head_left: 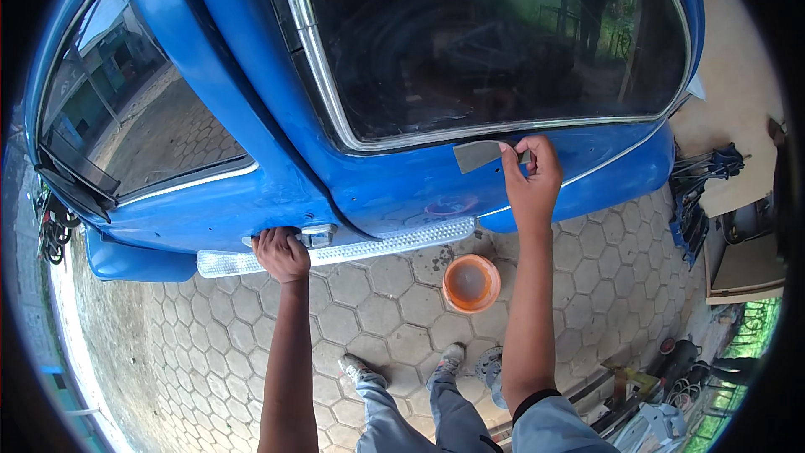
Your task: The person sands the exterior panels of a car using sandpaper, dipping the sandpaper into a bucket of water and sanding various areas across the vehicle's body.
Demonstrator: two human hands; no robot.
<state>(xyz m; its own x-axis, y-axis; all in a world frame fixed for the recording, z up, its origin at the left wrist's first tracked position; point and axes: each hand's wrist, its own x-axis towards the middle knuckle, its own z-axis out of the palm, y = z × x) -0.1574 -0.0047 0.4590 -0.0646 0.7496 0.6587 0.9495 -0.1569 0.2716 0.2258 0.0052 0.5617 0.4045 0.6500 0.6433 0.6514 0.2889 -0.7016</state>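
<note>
The side of a blue car (394, 176) fills the space ahead. At the lower part of its door, my left hand (283, 254) is closed around the chrome door handle (319, 236). To the right, my right hand (535, 176) pinches a small grey sheet of sandpaper (480, 156) between thumb and fingers. The sheet is slightly curved and lies against or just off the blue panel under the large dark window (503, 42); contact cannot be made out. A whitish scuffed patch (451, 205) shows on the paint below it.
A silver dimpled strip (394, 241) runs along the car's lower edge. On the hexagonal pavers (386, 302) stands an orange bucket (471, 283) with cloudy liquid, between my feet and the car. Tools and clutter (662, 386) lie at the lower right, beside a wooden box (746, 273).
</note>
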